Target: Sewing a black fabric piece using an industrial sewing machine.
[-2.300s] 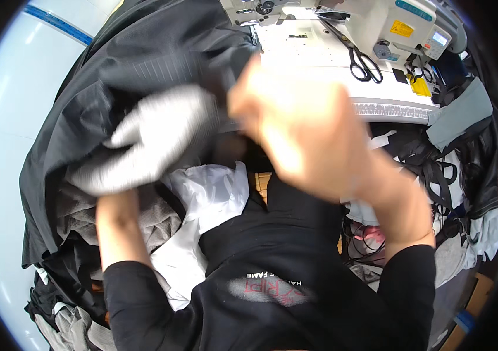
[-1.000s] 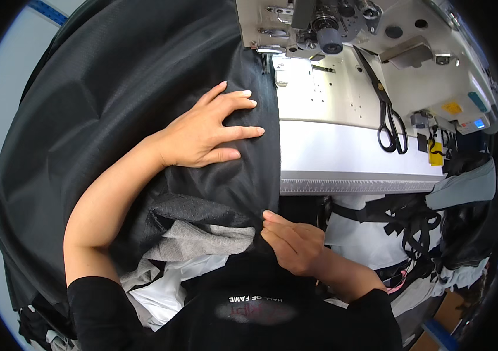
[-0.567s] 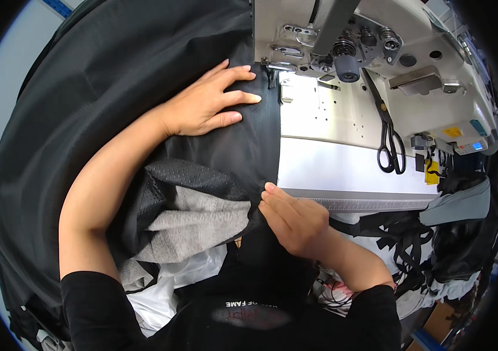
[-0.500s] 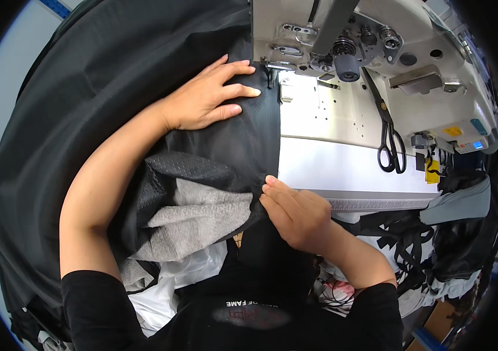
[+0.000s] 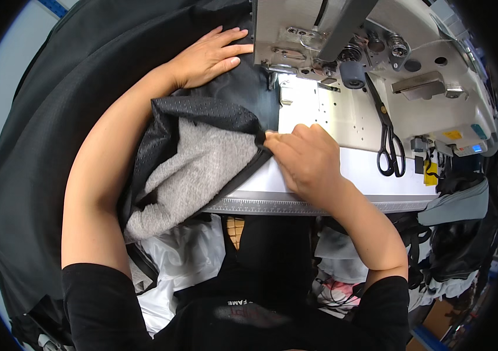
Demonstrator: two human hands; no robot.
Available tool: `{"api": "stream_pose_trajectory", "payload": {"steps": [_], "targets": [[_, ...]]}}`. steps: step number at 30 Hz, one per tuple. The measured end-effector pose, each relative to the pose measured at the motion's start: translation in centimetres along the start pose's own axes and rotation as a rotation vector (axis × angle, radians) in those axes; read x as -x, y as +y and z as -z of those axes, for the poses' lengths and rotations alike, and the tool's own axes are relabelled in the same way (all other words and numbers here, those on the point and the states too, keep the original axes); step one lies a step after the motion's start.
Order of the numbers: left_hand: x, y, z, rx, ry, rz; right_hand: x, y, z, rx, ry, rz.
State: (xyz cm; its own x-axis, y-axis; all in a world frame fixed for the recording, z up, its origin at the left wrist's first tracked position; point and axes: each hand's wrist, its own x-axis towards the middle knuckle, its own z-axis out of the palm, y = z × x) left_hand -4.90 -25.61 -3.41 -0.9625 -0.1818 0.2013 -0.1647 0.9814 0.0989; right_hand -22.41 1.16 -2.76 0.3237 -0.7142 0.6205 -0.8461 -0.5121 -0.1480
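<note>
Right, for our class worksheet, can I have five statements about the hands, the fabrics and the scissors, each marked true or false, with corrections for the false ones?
1. The left hand lies on black cloth. True.
2. The scissors lie to the right of the right hand. True.
3. The right hand is holding the scissors. False: it pinches the edge of the black cloth.
4. Grey fabric shows between the two hands' forearms. True.
5. The scissors' handles are yellow. False: they are black.
</note>
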Motion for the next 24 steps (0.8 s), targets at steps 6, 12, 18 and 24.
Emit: {"api": "stream_pose_trajectory", "payload": {"steps": [6,12,18,24], "targets": [[-1.2,-3.1,0.1,-0.104,0.009,0.069,-1.9,2.0,-1.1,-0.077,0.031,-0.033],[-3.2,2.3,4.3,-0.429,-0.441,0.4,-1.9,1.4,-1.3,0.073,-0.002,0.002],[1.7,14.8,8.1,0.029,-0.264,0.145,-1.7,0.6,-1.5,0.181,-0.035,-0.002],[5.7,15.0,2.8,0.1,0.112,0.133,-1.4,0.1,-1.9,0.193,0.006,0.088]]}}
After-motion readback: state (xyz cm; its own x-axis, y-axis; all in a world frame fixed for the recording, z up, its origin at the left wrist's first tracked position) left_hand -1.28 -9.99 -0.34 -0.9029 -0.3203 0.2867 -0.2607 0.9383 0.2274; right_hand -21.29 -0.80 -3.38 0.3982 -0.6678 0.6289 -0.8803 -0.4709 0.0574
